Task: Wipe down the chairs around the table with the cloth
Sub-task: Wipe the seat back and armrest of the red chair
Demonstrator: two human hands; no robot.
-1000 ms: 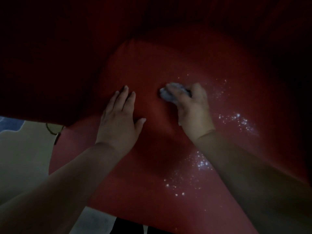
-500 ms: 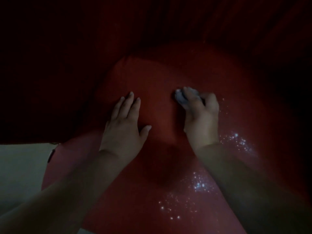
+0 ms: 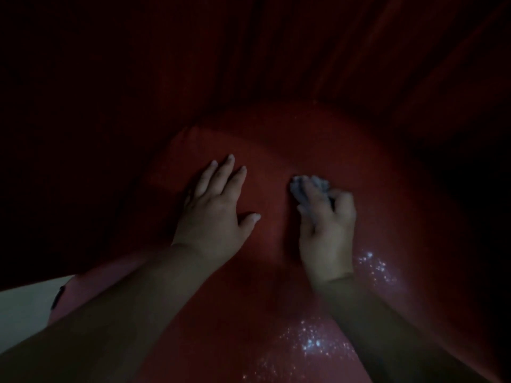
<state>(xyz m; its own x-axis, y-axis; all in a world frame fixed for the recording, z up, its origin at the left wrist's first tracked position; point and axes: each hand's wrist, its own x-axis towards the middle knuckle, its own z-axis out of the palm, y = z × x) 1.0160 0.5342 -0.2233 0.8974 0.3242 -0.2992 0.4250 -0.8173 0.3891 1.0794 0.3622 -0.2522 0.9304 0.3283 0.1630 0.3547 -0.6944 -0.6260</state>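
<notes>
A red chair seat (image 3: 276, 286) fills the dim lower middle of the view, its surface glinting with bright specks at the lower right. My right hand (image 3: 326, 233) grips a crumpled pale grey-blue cloth (image 3: 309, 186) and presses it onto the seat near its far part. My left hand (image 3: 215, 208) lies flat on the seat just left of the cloth, fingers straight and pointing away from me. Both forearms reach in from the bottom edge.
Dark red draped fabric (image 3: 249, 64) hangs over the far side and the left of the seat, deep in shadow. A patch of pale floor (image 3: 25, 305) shows at the lower left beside the seat's edge.
Both hands sit lower in the view than a second ago, still side by side on the seat. The floor patch at the left has shrunk as the view tilted.
</notes>
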